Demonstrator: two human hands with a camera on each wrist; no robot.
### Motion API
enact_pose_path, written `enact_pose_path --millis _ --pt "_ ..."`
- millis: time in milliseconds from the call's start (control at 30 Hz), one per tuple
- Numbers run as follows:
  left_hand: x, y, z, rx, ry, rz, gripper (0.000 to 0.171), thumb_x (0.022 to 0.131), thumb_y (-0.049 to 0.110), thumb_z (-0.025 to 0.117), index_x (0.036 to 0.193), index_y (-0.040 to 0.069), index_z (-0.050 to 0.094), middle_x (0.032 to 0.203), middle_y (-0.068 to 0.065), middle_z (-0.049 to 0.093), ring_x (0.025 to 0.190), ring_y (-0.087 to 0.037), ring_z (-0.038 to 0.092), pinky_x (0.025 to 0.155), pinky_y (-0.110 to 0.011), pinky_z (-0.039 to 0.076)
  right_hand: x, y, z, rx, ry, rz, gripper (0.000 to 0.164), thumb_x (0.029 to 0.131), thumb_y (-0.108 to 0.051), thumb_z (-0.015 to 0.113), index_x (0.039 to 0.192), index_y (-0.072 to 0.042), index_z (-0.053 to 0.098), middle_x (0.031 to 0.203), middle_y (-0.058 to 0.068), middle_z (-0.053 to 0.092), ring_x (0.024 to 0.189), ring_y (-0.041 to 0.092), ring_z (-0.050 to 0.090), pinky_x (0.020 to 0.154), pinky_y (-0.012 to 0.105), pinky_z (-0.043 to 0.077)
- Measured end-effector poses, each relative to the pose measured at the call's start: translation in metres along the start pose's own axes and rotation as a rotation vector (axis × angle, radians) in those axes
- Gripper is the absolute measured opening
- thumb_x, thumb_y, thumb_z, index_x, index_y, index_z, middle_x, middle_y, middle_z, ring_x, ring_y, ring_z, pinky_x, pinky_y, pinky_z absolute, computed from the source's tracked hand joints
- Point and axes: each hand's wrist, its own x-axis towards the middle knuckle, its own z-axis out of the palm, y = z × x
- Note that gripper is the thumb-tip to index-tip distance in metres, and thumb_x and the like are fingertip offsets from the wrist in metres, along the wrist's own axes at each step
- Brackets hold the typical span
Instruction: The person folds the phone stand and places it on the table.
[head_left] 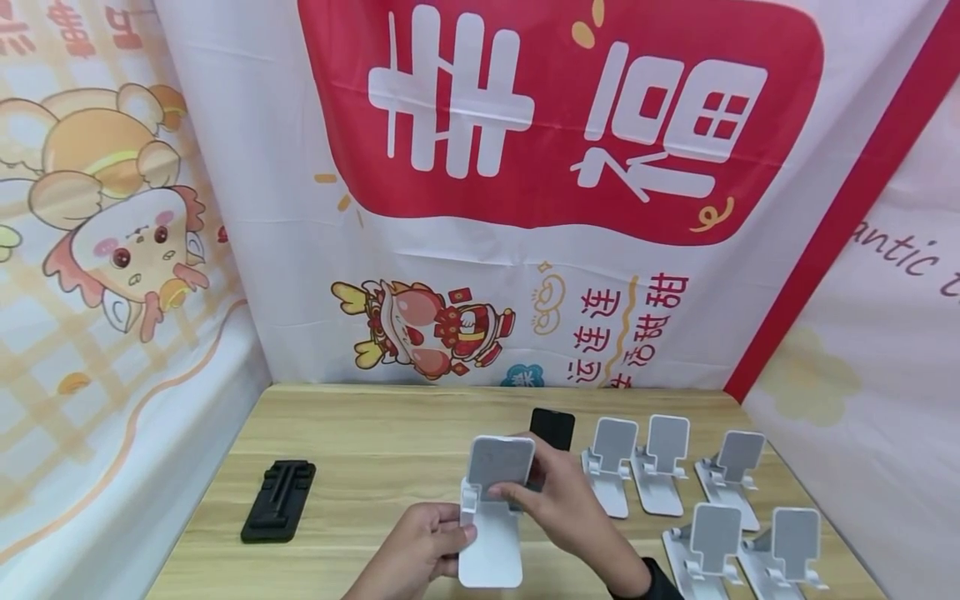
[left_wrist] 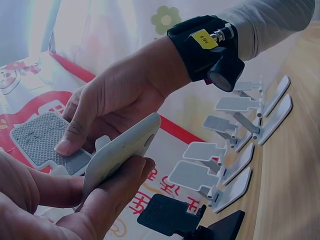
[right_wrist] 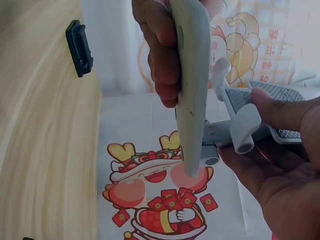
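Note:
A white phone stand with a grey textured pad is held up over the near part of the table. My left hand grips the stand's flat base by its left edge, thumb on one face and fingers on the other. With thumb and fingers my right hand pinches the padded upper plate. In the right wrist view the hinged arm is unfolded between base and plate. Part of the plate's back is hidden by the right hand.
Several white phone stands stand unfolded at the right of the wooden table. Behind my right hand is an unfolded black stand. A folded black stand lies at the left. Printed cloth hangs around the table.

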Motion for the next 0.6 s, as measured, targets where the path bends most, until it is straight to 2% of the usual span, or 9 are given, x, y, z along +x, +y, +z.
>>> enact_pose_path --millis 133,233,433,500,600 --pt "-0.0002 0.0024 0.0036 0.011 0.004 -0.037 0.042 0.103 0.004 0.055 0.131 -0.026 0.048 0.120 -0.030 0.070 0.103 -0.028 0.074 0.086 -0.042 0.063 -0.0011 0.0011 0.0022 -0.014 0.072 -0.066 0.041 0.080 -0.008 0.086 0.113 -0.023 0.067 0.108 -0.004 0.077 0.097 0.011 0.074 0.078 0.025 0.063" --pt "0.0000 0.0021 0.0053 0.012 -0.003 -0.036 0.040 0.103 0.004 0.055 0.129 -0.026 0.049 0.118 -0.029 0.071 0.101 -0.025 0.073 0.086 -0.042 0.063 -0.0018 0.0005 0.0040 -0.027 0.113 -0.114 0.042 0.078 -0.001 0.086 0.108 -0.023 0.067 0.104 -0.005 0.077 0.096 0.011 0.075 0.078 0.024 0.063" --pt "0.0028 -0.0022 0.0032 0.018 0.006 -0.032 0.040 0.104 0.004 0.054 0.130 -0.025 0.050 0.119 -0.029 0.071 0.102 -0.026 0.074 0.086 -0.042 0.063 -0.0013 -0.0011 0.0051 -0.068 0.105 -0.125 0.043 0.079 -0.003 0.085 0.112 -0.025 0.067 0.108 -0.008 0.076 0.099 0.009 0.073 0.081 0.025 0.063" --pt "0.0031 -0.0039 0.0021 0.022 0.011 -0.016 0.040 0.103 0.004 0.054 0.129 -0.026 0.049 0.119 -0.030 0.070 0.104 -0.029 0.073 0.086 -0.043 0.063 -0.0015 -0.0026 0.0044 -0.129 0.121 -0.179 0.048 0.078 -0.005 0.086 0.117 -0.025 0.067 0.116 -0.010 0.074 0.106 0.008 0.071 0.086 0.026 0.062" --pt "0.0028 -0.0067 0.0000 0.041 0.021 0.003 0.040 0.103 0.003 0.054 0.128 -0.027 0.049 0.118 -0.033 0.069 0.106 -0.034 0.073 0.086 -0.044 0.063 -0.0031 -0.0078 0.0020 -0.259 0.185 -0.335 0.051 0.078 -0.006 0.088 0.122 -0.022 0.068 0.124 -0.008 0.069 0.113 0.010 0.065 0.092 0.027 0.059"
